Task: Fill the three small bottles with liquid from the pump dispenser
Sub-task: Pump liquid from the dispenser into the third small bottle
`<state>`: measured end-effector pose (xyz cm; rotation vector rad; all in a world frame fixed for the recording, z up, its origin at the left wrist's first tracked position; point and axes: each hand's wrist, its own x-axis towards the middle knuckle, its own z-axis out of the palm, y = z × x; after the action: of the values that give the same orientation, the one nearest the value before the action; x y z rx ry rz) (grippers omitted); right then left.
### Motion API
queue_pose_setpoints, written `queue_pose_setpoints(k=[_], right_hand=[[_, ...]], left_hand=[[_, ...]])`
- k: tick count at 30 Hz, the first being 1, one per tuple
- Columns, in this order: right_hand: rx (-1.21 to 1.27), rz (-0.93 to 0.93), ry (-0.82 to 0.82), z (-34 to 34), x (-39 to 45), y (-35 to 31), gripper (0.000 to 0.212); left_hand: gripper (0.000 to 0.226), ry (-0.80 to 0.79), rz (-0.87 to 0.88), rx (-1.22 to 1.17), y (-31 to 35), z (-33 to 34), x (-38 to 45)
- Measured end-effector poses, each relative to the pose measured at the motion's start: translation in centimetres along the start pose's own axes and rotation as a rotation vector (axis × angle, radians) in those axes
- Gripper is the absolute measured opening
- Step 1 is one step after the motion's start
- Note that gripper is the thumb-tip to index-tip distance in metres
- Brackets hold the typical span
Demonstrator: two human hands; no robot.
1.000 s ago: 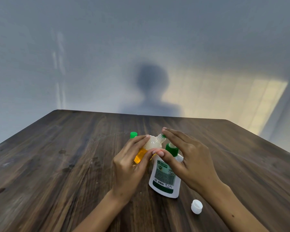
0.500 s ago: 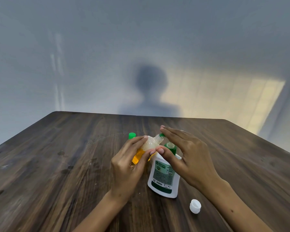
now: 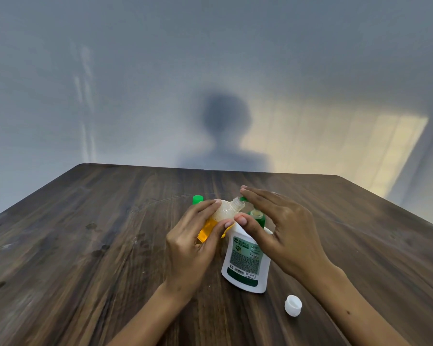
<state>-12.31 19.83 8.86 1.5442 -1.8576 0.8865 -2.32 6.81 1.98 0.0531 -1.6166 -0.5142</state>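
Observation:
A white pump dispenser (image 3: 245,260) with a green label and green pump head (image 3: 256,217) stands on the wooden table (image 3: 85,245). My left hand (image 3: 193,243) grips a small clear bottle (image 3: 226,211) with an orange label, tilted so its open neck meets the green nozzle tip (image 3: 242,199). My right hand (image 3: 278,228) lies flat over the pump head, thumb against the dispenser's shoulder. Behind my left hand the green cap of another small bottle (image 3: 198,199) shows; the rest of it is hidden. I cannot see a third small bottle.
A loose white cap (image 3: 293,305) lies on the table near my right forearm. The dark table runs back to a grey wall that carries my shadow. Faint dark stains mark the table's left side.
Both hands, the small bottle and the dispenser have stayed almost in place; the view has only shifted slightly. The bottle's neck remains at the nozzle.

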Motion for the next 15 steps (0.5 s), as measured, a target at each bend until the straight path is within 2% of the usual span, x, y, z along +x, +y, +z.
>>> queue_pose_setpoints(k=[15], right_hand=[[-0.042, -0.016, -0.005, 0.09, 0.08, -0.08, 0.077]], left_hand=[[0.034, -0.005, -0.014, -0.001, -0.18, 0.1, -0.06]])
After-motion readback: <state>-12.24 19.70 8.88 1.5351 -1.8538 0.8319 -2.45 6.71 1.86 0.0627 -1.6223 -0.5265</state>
